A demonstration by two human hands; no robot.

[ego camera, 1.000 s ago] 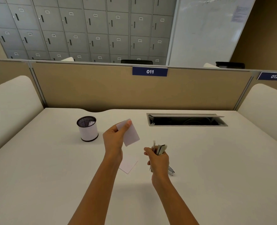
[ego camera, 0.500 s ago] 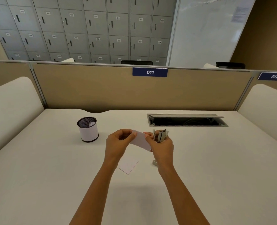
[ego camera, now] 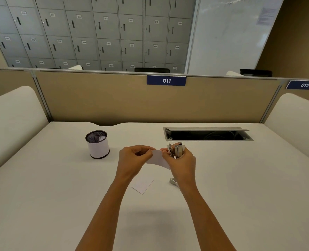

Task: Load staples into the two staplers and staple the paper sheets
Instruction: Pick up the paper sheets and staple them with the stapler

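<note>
My left hand [ego camera: 133, 158] pinches the left edge of a small white paper sheet [ego camera: 158, 159] held above the white desk [ego camera: 59, 205]. My right hand [ego camera: 181, 163] grips a silver stapler [ego camera: 177, 150] upright, its jaws at the sheet's right edge. A second white paper sheet [ego camera: 143, 185] lies flat on the desk below my hands. A second silver stapler [ego camera: 173, 181] lies on the desk, mostly hidden behind my right wrist.
A black mesh pen cup [ego camera: 97, 144] with a white wrap stands at the left. An open cable tray [ego camera: 207, 134] is set into the desk at the back right. Tan partition panels [ego camera: 104, 100] and cream side dividers [ego camera: 10, 115] enclose the desk.
My left hand brought the sheet down and to the right, my right hand lifted the stapler up to meet it. In the last half second the hands barely moved.
</note>
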